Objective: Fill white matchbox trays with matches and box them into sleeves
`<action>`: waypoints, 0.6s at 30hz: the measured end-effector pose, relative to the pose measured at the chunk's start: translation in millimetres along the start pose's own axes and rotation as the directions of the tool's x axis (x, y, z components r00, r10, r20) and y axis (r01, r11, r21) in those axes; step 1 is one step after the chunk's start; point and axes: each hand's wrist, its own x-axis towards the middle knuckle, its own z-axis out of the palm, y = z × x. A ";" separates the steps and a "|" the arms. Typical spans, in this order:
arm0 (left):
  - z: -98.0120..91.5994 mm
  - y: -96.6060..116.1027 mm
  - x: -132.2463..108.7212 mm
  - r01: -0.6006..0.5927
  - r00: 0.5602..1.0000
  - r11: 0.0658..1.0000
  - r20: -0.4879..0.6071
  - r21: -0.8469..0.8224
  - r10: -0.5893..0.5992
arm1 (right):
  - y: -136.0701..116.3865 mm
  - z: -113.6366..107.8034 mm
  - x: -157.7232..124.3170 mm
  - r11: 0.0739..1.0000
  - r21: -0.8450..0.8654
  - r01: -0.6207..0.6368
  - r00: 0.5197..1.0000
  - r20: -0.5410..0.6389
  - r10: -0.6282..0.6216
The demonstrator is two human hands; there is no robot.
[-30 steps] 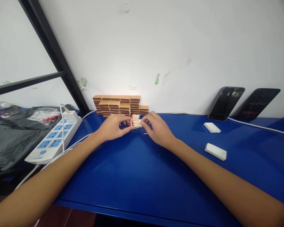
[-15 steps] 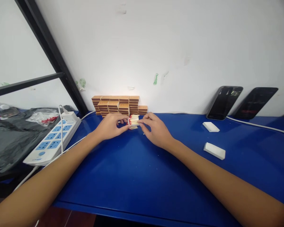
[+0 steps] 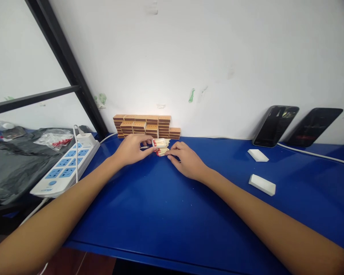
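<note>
My left hand (image 3: 134, 149) is closed around the left end of a small white matchbox tray (image 3: 159, 141). Red-tipped matches (image 3: 163, 152) lie in a pile under and in front of the tray, their heads mostly to the left. Thumb and forefinger of my right hand (image 3: 186, 159) pinch at the pale right ends of the matches; whether a single match is between them is too small to see. Right behind my hands, brown matchboxes (image 3: 140, 124) stand stacked in stepped rows against the wall.
Two white trays (image 3: 262, 185) lie to the right on the blue table (image 3: 160, 214). Behind them two phones (image 3: 276, 126) lean on the wall near a white cable. At left are a white power strip (image 3: 60, 183), black plastic sheeting (image 3: 14, 164) and a dark metal frame (image 3: 65, 57).
The tray in my left hand now sits above the matches with its inside showing more. My right fingers have lowered to the near side of the pile. The view has shifted slightly.
</note>
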 end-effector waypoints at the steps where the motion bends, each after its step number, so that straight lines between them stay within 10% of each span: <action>1: 0.4 -0.2 0.0 0.000 1.000 1.000 -0.001 0.001 0.000 | 0.0 -0.1 -0.1 1.000 -0.003 -0.004 1.000 -0.001 0.004; 18: 2.4 1.9 -1.3 -0.045 0.998 0.999 0.035 0.025 0.044 | 4.4 -7.3 1.1 0.998 0.028 -0.062 0.998 0.011 0.061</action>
